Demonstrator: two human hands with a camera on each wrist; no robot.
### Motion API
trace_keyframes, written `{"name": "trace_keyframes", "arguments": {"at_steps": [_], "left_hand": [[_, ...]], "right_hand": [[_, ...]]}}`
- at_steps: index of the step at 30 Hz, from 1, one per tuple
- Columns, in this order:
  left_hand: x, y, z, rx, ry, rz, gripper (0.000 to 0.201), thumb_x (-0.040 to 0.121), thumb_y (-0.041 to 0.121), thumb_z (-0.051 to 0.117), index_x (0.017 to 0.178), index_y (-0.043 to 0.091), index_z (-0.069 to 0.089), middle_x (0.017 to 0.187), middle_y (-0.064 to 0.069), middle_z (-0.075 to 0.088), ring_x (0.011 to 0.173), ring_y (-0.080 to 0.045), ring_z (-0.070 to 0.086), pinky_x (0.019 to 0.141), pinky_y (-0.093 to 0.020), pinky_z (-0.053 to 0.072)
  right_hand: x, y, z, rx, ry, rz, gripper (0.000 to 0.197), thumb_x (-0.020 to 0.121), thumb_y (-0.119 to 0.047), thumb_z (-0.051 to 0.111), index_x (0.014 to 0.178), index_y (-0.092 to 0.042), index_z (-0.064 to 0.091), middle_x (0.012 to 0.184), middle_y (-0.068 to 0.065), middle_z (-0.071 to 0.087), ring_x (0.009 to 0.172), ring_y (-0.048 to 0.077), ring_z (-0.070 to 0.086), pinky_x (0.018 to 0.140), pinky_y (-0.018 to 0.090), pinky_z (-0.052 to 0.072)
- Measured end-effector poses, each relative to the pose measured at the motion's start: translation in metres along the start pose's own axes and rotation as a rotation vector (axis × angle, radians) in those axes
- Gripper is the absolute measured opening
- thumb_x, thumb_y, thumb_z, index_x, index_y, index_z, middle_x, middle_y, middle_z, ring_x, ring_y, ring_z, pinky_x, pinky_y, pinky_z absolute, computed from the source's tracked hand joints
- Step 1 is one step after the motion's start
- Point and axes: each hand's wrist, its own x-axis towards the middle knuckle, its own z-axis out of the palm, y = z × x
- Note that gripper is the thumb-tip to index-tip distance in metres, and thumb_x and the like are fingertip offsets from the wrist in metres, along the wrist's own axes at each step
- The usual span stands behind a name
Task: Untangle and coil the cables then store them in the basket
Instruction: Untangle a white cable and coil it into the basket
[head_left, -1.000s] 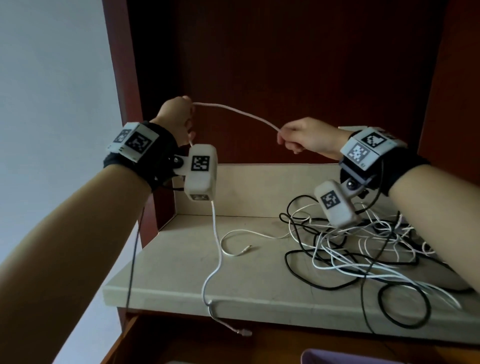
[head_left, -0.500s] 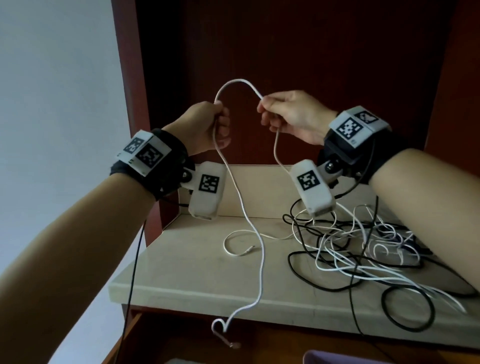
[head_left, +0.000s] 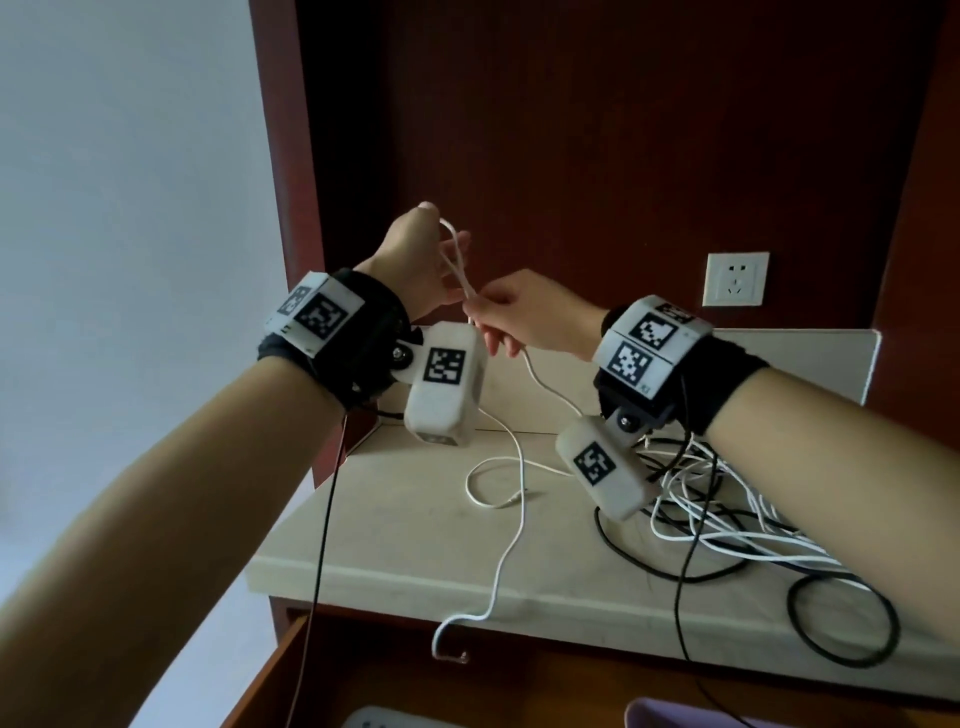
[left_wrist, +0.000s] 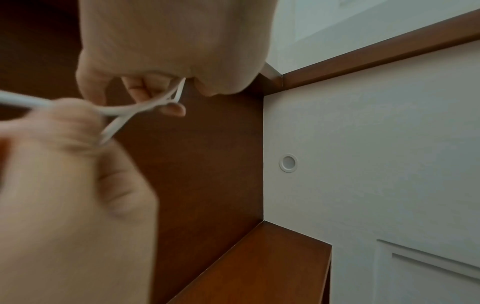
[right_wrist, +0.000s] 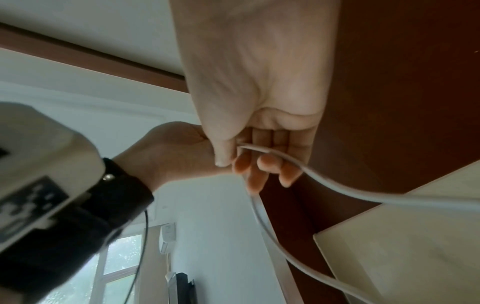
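Note:
A white cable (head_left: 459, 265) is looped over the raised fingers of my left hand (head_left: 447, 260), held above the shelf's left end. My right hand (head_left: 488, 322) pinches the same cable just below the left palm. From there one strand hangs down past the shelf's front edge, its plug (head_left: 460, 658) dangling; another runs right towards the tangle. In the left wrist view my left hand (left_wrist: 155, 90) curls round the cable loop (left_wrist: 135, 108). The right wrist view shows my right hand (right_wrist: 241, 158) pinching the cable (right_wrist: 335, 186). A tangle of black and white cables (head_left: 727, 519) lies on the shelf's right half.
The beige stone shelf (head_left: 395, 540) sits in a dark red wooden alcove with a wall socket (head_left: 735, 279) at the back right. A lilac object (head_left: 670, 714) shows at the bottom edge, below the shelf. A thin black wire (head_left: 324, 519) hangs from my left wrist.
My hands have come together: the right hand dropped to just under the left palm. The tall arch of white cable between them has shrunk to a small loop on the left fingers.

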Motion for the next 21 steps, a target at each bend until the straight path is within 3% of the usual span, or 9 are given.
{"name": "trace_keyframes", "arguments": {"at_steps": [3, 5, 7, 10, 14, 16, 17, 19, 21], "left_hand": [[0.001, 0.007, -0.007, -0.037, 0.043, 0.065, 0.026, 0.102, 0.03, 0.03, 0.082, 0.016, 0.041, 0.067, 0.001, 0.043, 0.059, -0.009, 0.041, 0.072, -0.031, 0.04], [0.006, 0.013, -0.017, -0.055, 0.085, 0.09, 0.027, 0.102, 0.029, 0.029, 0.081, 0.016, 0.041, 0.066, 0.002, 0.044, 0.059, -0.009, 0.042, 0.075, -0.032, 0.041], [0.013, 0.016, -0.031, -0.029, 0.087, 0.083, 0.025, 0.102, 0.027, 0.027, 0.087, 0.014, 0.043, 0.071, 0.001, 0.05, 0.063, -0.01, 0.048, 0.078, -0.036, 0.041], [0.016, 0.008, -0.048, 0.189, 0.042, -0.029, 0.019, 0.098, 0.024, 0.032, 0.092, 0.013, 0.046, 0.085, -0.003, 0.054, 0.073, -0.017, 0.054, 0.071, -0.032, 0.041], [0.01, -0.005, -0.051, 0.533, 0.066, 0.03, 0.044, 0.096, 0.02, 0.047, 0.137, 0.007, 0.038, 0.134, -0.012, 0.042, 0.11, -0.027, 0.045, 0.08, -0.033, 0.038], [0.005, -0.01, -0.041, 0.708, -0.071, 0.124, 0.044, 0.097, 0.018, 0.046, 0.138, 0.005, 0.04, 0.141, -0.01, 0.043, 0.113, -0.018, 0.043, 0.082, -0.019, 0.039], [0.003, -0.013, -0.035, 0.763, -0.158, 0.147, 0.043, 0.098, 0.021, 0.045, 0.139, 0.007, 0.042, 0.14, -0.004, 0.043, 0.119, -0.014, 0.041, 0.09, -0.016, 0.034], [-0.003, -0.017, -0.025, 0.773, -0.291, 0.091, 0.038, 0.099, 0.029, 0.043, 0.133, 0.014, 0.051, 0.142, 0.003, 0.041, 0.133, -0.012, 0.033, 0.11, -0.024, 0.02], [-0.004, -0.018, -0.018, 0.757, -0.32, 0.072, 0.037, 0.102, 0.033, 0.035, 0.116, 0.011, 0.061, 0.136, 0.001, 0.046, 0.132, -0.011, 0.033, 0.11, -0.026, 0.016]], "right_hand": [[-0.011, 0.012, 0.004, -0.055, -0.174, 0.06, 0.03, 0.1, -0.024, 0.039, 0.077, -0.012, 0.055, 0.067, 0.0, 0.06, 0.051, 0.009, 0.048, 0.054, 0.02, 0.042], [-0.018, 0.024, 0.003, 0.009, -0.2, 0.102, 0.031, 0.101, -0.019, 0.035, 0.077, -0.013, 0.053, 0.064, -0.001, 0.053, 0.052, 0.008, 0.045, 0.054, 0.02, 0.041], [-0.02, 0.037, -0.004, 0.078, -0.085, 0.148, 0.032, 0.101, -0.015, 0.033, 0.075, -0.014, 0.053, 0.062, -0.003, 0.043, 0.052, 0.006, 0.04, 0.053, 0.021, 0.04], [-0.016, 0.045, -0.02, 0.072, 0.166, 0.188, 0.035, 0.1, -0.015, 0.033, 0.07, -0.018, 0.05, 0.062, -0.003, 0.038, 0.053, 0.009, 0.033, 0.049, 0.022, 0.031], [-0.008, 0.035, -0.038, 0.013, 0.28, 0.155, 0.037, 0.101, -0.019, 0.033, 0.067, -0.021, 0.048, 0.06, -0.004, 0.037, 0.053, 0.009, 0.031, 0.049, 0.019, 0.026], [-0.005, 0.028, -0.041, 0.019, 0.269, 0.141, 0.037, 0.101, -0.019, 0.032, 0.068, -0.02, 0.047, 0.06, -0.004, 0.036, 0.053, 0.009, 0.03, 0.049, 0.021, 0.026], [-0.004, 0.025, -0.042, 0.039, 0.267, 0.143, 0.036, 0.101, -0.018, 0.032, 0.068, -0.02, 0.047, 0.06, -0.003, 0.035, 0.053, 0.009, 0.03, 0.05, 0.022, 0.026], [-0.002, 0.02, -0.044, 0.07, 0.269, 0.156, 0.036, 0.101, -0.017, 0.031, 0.069, -0.018, 0.047, 0.061, -0.003, 0.034, 0.053, 0.009, 0.029, 0.049, 0.022, 0.026], [-0.001, 0.017, -0.044, 0.087, 0.265, 0.176, 0.035, 0.101, -0.016, 0.031, 0.07, -0.017, 0.047, 0.061, -0.003, 0.035, 0.053, 0.009, 0.03, 0.049, 0.021, 0.027]]}}
